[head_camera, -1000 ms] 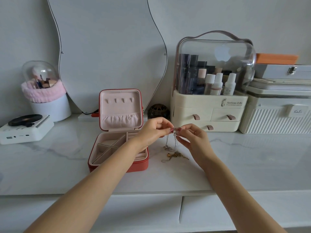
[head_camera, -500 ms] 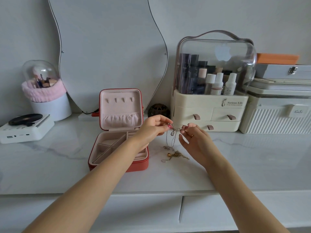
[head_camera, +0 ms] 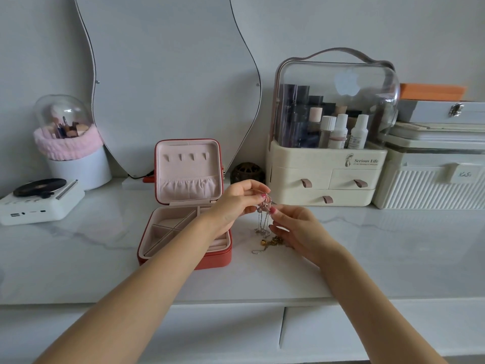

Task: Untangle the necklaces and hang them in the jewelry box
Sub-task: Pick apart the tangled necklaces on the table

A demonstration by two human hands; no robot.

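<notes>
Two hands meet just right of the open red jewelry box (head_camera: pixel 183 258), both working a silver necklace (head_camera: pixel 264 219). Left hand (head_camera: pixel 233 203), fingers curled, pinches the top of the chain btwn thumb & fingertips; right hand (head_camera: pixel 296 229) pinches the same bunch from the other side w/ thumb & forefinger, remaining fingers loosely bent. Chain hangs down from the pinch in thin strands, lower end reaching the marble countertop (head_camera: pixel 78 258). Below it, on the counter, a gold-toned tangle (head_camera: pixel 271 242) lies partly behind the right hand, w/ a silver bit trailing to its left; can't tell how many pieces are in it. Box lid stands upright, pink lining, 4 small hooks (head_camera: pixel 186 156) in a row up top, gathered pocket below; hooks bare. Base has divided compartments, left wrist crossing over its right edge. Behind: wavy mirror (head_camera: pixel 170 74) leaning on wall, cream cosmetics organizer (head_camera: pixel 325 177) w/ clear dome & bottles at right, white ribbed case (head_camera: pixel 430 187) beyond it. Far left: brush holder (head_camera: pixel 76 166) w/ pink band, small white record-player gadget (head_camera: pixel 39 203).
</notes>
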